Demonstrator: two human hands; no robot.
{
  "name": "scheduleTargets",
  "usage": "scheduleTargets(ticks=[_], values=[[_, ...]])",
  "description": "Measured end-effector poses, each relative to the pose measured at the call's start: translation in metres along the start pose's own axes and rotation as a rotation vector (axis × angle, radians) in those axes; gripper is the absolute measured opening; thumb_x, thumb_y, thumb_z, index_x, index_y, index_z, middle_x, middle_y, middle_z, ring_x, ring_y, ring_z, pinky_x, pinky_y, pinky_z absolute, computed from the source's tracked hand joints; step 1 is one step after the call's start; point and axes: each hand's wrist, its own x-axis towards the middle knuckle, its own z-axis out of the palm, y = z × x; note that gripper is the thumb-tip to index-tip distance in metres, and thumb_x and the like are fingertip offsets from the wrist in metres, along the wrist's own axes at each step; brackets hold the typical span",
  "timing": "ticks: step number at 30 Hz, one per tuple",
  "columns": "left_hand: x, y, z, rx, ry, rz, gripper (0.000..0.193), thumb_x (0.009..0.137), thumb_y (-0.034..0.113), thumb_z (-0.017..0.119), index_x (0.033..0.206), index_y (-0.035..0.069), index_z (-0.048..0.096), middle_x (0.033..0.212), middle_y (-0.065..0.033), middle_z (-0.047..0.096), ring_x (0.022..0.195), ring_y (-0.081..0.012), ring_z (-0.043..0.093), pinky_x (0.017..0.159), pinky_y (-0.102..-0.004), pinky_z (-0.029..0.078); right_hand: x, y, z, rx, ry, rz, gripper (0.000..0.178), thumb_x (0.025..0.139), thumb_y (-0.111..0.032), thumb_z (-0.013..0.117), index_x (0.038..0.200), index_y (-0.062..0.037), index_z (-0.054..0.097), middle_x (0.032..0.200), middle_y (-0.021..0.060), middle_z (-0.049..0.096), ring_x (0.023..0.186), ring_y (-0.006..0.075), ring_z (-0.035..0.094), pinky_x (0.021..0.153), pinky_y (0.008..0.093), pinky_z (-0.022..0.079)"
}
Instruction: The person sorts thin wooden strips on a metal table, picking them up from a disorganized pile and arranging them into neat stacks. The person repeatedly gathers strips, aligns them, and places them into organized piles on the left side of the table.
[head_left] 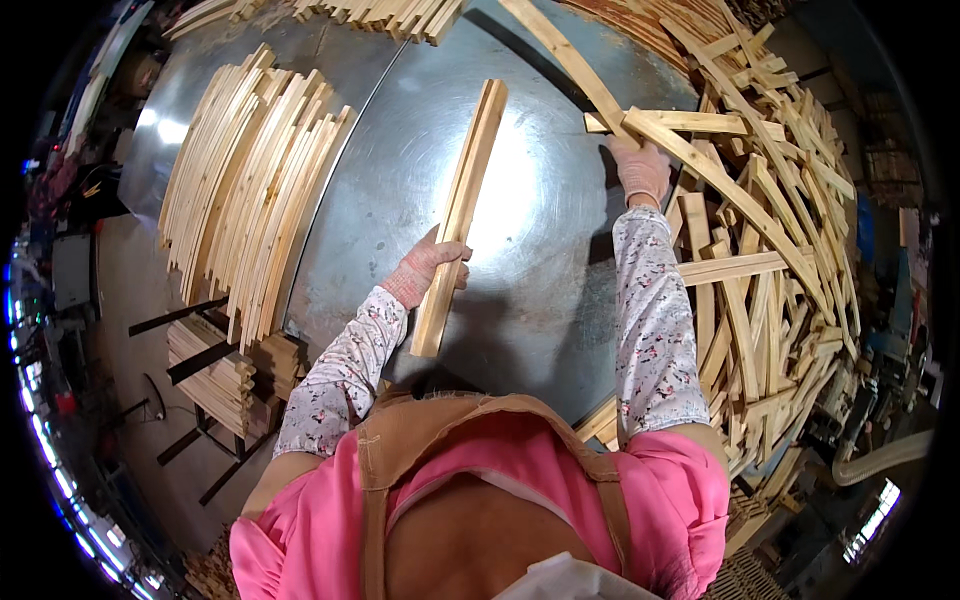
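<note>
My left hand [428,270], in a pinkish work glove, is closed round a short bundle of wooden strips [466,190]. The bundle is tilted over the metal table, its far end leaning slightly right; at least two strips lie side by side in it. My right hand [640,170], gloved the same way, is at the left edge of a loose heap of strips. Its fingers are closed round the near end of a long wooden strip [572,62] that runs away to the far left. Another curved strip [715,170] crosses just by those fingers, partly hiding them.
Shiny metal sheeting [380,200] covers the table. Neatly aligned strips [250,180] lie on the left, with more strips [385,14] at the far edge. A tangled heap of strips [760,290] fills the right side. Stacked wood [212,370] stands below the table's left edge.
</note>
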Motion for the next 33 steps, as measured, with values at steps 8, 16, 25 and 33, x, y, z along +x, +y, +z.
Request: scheduleTargets(ticks=[8,16,25,33], values=[[0.012,-0.009,-0.006,0.031,-0.001,0.111,0.068,0.095,0.024,0.077,0.149,-0.003,0.047,0.12,-0.0163,0.071,0.096,-0.0251,0.071,0.09,-0.0434,0.064,0.008,0.009,0.037,0.176,-0.361,-0.232,0.078,0.09,-0.058,0.072,0.149,-0.008,0.063,0.129,0.027,0.072,0.119,0.0413,0.071,0.107,0.0475,0.054],[-0.006,-0.026,-0.018,0.828,0.494,0.16,0.065,0.098,0.034,0.074,0.145,-0.007,0.058,0.126,-0.0175,0.073,0.112,-0.0271,0.07,0.104,-0.0374,0.054,-0.339,-0.016,0.015,0.074,-0.9,-0.641,0.055,0.106,-0.039,0.054,0.147,-0.0019,0.056,0.117,0.029,0.074,0.11,0.0406,0.074,0.098,0.048,0.058],[-0.054,-0.014,-0.121,0.094,0.063,0.086,0.05,0.104,0.035,0.071,0.139,0.0,0.061,0.098,-0.0084,0.07,0.087,-0.0201,0.067,0.083,-0.036,0.058,-0.319,-0.139,0.069,0.242,-0.53,-0.275,0.087,0.099,-0.053,0.06,0.158,0.0083,0.043,0.125,0.0362,0.071,0.118,0.0482,0.07,0.103,0.0519,0.055],[-0.231,0.019,-0.246,-0.197,0.342,0.202,0.068,0.104,0.06,0.068,0.145,0.007,0.058,0.097,-0.0086,0.072,0.082,-0.0195,0.07,0.076,-0.0368,0.061,-0.461,-0.285,0.138,0.05,-0.837,-0.531,0.108,0.101,-0.064,0.054,0.164,0.014,0.014,0.11,0.0363,0.075,0.108,0.0509,0.074,0.097,0.0524,0.057]])
